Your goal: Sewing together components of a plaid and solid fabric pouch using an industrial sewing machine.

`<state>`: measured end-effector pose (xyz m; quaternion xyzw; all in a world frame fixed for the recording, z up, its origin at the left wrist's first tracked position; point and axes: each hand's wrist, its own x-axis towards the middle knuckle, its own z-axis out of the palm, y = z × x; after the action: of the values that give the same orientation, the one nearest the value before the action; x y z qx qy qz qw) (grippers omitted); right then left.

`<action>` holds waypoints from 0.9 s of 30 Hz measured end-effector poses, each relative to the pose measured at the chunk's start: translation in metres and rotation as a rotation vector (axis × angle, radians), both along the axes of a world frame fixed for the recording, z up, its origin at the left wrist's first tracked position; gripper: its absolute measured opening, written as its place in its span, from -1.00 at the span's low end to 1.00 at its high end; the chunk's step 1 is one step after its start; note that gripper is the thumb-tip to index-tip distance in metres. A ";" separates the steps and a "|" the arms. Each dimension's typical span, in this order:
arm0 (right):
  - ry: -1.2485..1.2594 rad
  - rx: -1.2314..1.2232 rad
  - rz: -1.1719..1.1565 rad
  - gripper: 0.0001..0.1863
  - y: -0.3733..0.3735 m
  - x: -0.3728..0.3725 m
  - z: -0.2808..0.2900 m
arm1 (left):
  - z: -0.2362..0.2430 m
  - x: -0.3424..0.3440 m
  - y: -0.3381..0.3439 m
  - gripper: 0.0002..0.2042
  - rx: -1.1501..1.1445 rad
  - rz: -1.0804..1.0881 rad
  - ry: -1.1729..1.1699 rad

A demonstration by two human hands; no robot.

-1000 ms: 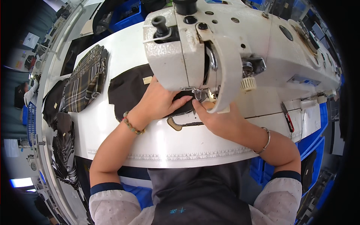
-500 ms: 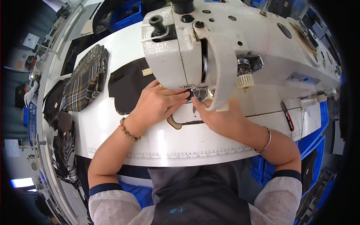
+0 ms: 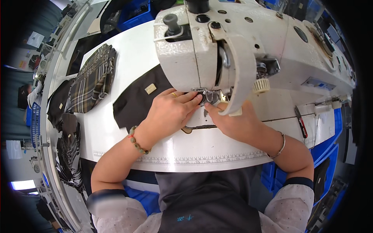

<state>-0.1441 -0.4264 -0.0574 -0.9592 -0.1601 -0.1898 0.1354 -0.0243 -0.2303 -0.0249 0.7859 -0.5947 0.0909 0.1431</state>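
The white sewing machine (image 3: 176, 58) stands over the table, its metal presser foot (image 3: 212, 96) low down by my fingertips. My left hand (image 3: 169, 110) has its fingers together, pinching the edge of a dark fabric piece (image 3: 134, 99) just left of the foot. That piece lies flat behind my left hand and bears a small pale label (image 3: 150, 89). My right hand (image 3: 235, 122) is curled, its index fingertip close to the front of the foot; whatever its fingers hold is hidden. The white finger guard covers part of it.
Plaid fabric pieces (image 3: 93, 83) and dark folded pieces (image 3: 70, 143) lie to the left. A red and black cutter (image 3: 300, 122) rests on the right of the white table (image 3: 128, 143). A printed ruler strip (image 3: 186, 160) follows the front edge; blue bins (image 3: 326, 155) stand at right.
The dark fabric piece has turned, its far right part swinging up toward the machine. My left hand stays at its edge beside the foot. The whole view has shifted slightly.
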 end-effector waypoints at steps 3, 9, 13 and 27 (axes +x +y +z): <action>-0.002 -0.029 -0.006 -0.74 -0.001 0.001 -0.001 | 0.002 -0.002 -0.001 -0.72 0.039 -0.019 -0.033; -0.019 -0.099 0.008 -0.75 -0.002 -0.001 -0.002 | 0.004 -0.011 0.005 -0.70 0.123 0.013 0.019; -0.078 -0.104 0.026 -0.72 -0.003 -0.001 -0.004 | 0.005 -0.022 0.007 -0.64 0.145 0.032 -0.017; -0.126 -0.198 0.003 -0.74 -0.003 -0.003 -0.004 | -0.003 -0.131 0.059 -0.05 0.373 0.115 0.100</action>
<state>-0.1469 -0.4290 -0.0609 -0.9537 -0.1878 -0.2329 0.0301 -0.1553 -0.1711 -0.0275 0.8350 -0.5474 -0.0520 0.0192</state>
